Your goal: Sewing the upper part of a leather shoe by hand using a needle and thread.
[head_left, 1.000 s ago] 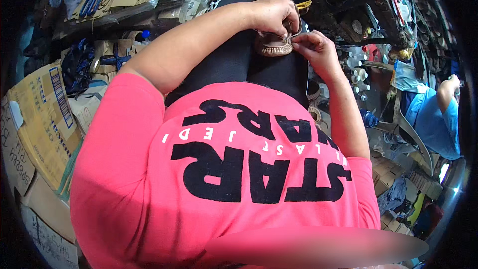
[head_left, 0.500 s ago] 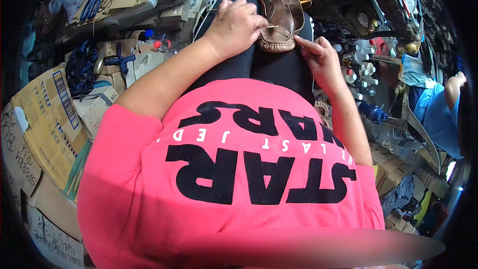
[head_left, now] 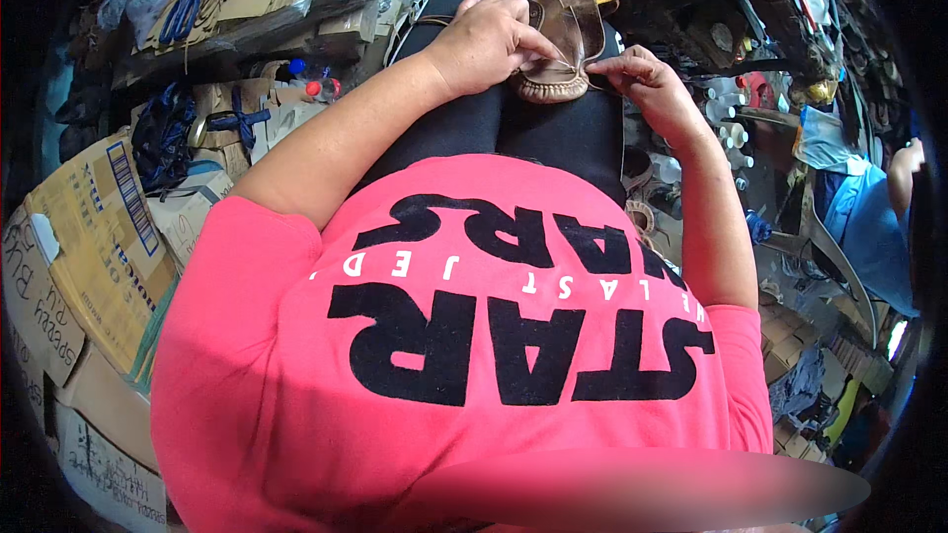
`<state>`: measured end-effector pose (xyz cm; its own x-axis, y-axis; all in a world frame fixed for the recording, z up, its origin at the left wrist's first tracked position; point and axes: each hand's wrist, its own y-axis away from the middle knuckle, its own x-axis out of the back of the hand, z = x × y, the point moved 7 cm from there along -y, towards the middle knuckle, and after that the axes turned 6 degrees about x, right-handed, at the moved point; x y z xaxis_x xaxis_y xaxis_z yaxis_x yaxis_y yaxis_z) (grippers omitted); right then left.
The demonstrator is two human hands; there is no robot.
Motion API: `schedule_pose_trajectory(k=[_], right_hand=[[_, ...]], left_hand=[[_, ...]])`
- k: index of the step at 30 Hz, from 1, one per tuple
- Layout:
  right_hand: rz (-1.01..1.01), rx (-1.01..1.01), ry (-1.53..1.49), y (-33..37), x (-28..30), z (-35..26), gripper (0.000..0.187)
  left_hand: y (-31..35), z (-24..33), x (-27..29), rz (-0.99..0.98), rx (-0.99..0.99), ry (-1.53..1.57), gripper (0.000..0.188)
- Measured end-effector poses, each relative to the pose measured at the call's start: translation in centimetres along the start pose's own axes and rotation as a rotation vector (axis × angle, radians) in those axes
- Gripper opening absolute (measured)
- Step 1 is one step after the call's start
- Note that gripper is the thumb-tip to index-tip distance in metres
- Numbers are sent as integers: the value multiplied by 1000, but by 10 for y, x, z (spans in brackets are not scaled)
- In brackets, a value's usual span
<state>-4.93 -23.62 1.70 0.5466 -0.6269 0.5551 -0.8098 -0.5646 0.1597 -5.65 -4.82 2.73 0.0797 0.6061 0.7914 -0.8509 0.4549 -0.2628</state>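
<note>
**Head view: two hands working on a brown leather shoe in the lap**

Head camera looks down past a pink shirt (head_left: 474, 355) to our lap, covered in black trousers (head_left: 553, 133). A brown leather shoe (head_left: 553, 39) lies there on our knees, toward the top of the picture. Our left hand (head_left: 489, 39) rests on the shoe, fingers curled and pressing its side. Our right hand (head_left: 637, 74) sits just beside the shoe's near end, fingertips pinched together, seemingly on a thin thread; we cannot tell for certain.

We judge the shoe soft, light and pliable, likely to fold under pressure; its stitched rim looks the firmest place to hold.

Around us is a crowded workshop: cardboard boxes (head_left: 89, 237) on the left, blue scissors (head_left: 183, 15) at upper left, small bottles (head_left: 726, 114) and clutter on the right. Another person in blue (head_left: 869, 227) is at the right edge.
</note>
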Motion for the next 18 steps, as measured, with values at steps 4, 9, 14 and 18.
schedule_pose_trajectory(k=[4, 9, 14, 18], right_hand=[[10, 12, -84, 0, -1, 1, 28], [-20, -40, -210, -2, -5, 5, 31], [-66, -15, -167, -4, -7, 15, 30], [6, 10, -207, 4, -6, 6, 29]], left_hand=[[-1, 3, -2, -22, 11, -19, 23], [-9, 2, -7, -24, -17, -1, 19], [-20, 4, -13, -60, -98, 130, 16], [-6, 6, -5, -11, -78, 95, 19]])
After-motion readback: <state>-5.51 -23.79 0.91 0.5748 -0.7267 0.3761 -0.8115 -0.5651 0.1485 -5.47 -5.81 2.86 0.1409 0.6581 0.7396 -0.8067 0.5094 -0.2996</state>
